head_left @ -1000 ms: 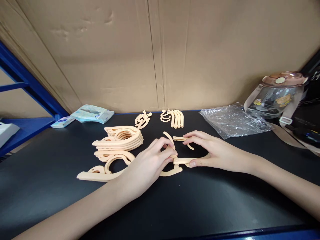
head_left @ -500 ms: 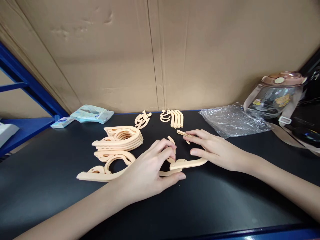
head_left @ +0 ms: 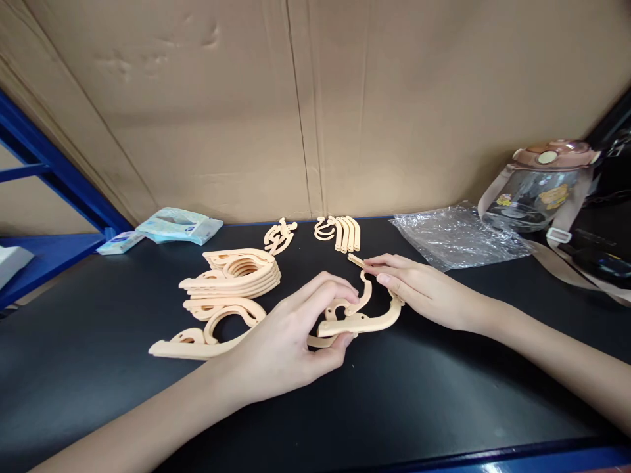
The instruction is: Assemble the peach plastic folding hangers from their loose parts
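Note:
My left hand is closed around a peach-coloured folding hanger, thumb below and fingers on its hook piece. The curved hanger arm runs from my left hand towards my right. My right hand pinches another slim hanger arm, whose end sticks out past the fingertips; most of it is hidden by the hand. Just left of my left hand, folded hangers lie in a stack, with a lower group and a single hanger nearer me, partly covered by my wrist.
At the back lie loose hook pieces, and a row of curved arms beside more hooks. A clear plastic bag and a strapped bottle are at right. Tissue packs sit at left, before a cardboard wall.
My left fingers have moved from the hook piece's end, which now stands turned to the right. The curved arm has shifted left, and my right thumb has closed against the fingers.

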A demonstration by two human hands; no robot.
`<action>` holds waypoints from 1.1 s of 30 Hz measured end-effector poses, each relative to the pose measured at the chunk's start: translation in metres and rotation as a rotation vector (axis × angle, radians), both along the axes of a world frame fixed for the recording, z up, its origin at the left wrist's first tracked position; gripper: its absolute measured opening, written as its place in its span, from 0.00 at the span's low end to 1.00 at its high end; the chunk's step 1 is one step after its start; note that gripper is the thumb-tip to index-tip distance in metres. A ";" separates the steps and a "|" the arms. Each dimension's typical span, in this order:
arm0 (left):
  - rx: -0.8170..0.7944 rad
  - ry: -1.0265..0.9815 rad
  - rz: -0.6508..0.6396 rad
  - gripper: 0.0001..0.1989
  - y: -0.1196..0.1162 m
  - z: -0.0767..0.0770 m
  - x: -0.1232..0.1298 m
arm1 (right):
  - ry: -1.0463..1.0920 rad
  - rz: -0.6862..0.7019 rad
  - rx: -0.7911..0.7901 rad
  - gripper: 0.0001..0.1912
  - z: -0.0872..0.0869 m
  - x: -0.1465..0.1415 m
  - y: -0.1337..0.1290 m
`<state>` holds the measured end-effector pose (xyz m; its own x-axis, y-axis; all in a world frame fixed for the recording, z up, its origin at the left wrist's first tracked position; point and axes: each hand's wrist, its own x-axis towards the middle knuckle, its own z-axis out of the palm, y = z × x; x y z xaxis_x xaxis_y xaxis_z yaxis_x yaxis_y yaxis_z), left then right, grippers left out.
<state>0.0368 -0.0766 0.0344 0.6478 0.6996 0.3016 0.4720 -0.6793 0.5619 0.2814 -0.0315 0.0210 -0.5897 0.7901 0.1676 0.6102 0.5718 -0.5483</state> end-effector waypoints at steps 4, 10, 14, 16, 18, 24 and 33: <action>-0.037 -0.028 0.002 0.15 0.003 -0.002 -0.002 | -0.037 0.010 0.056 0.22 -0.004 0.001 0.003; 0.181 0.172 -0.007 0.21 0.013 -0.011 -0.007 | -0.171 0.021 0.178 0.21 -0.006 -0.001 0.004; 0.343 0.466 0.023 0.30 0.018 -0.013 -0.007 | -0.232 0.041 0.243 0.22 -0.005 -0.003 0.000; 0.421 0.564 0.017 0.28 0.021 -0.013 -0.005 | -0.239 0.061 0.270 0.22 -0.006 -0.004 -0.001; 0.495 0.621 0.020 0.25 0.025 -0.013 -0.003 | -0.250 0.085 0.306 0.21 -0.006 -0.006 -0.003; 0.424 0.560 0.251 0.06 0.026 -0.013 0.003 | -0.363 0.109 0.480 0.19 -0.006 -0.013 -0.012; 0.399 0.431 0.051 0.15 0.017 -0.023 0.002 | -0.479 0.047 0.699 0.17 -0.011 -0.019 -0.015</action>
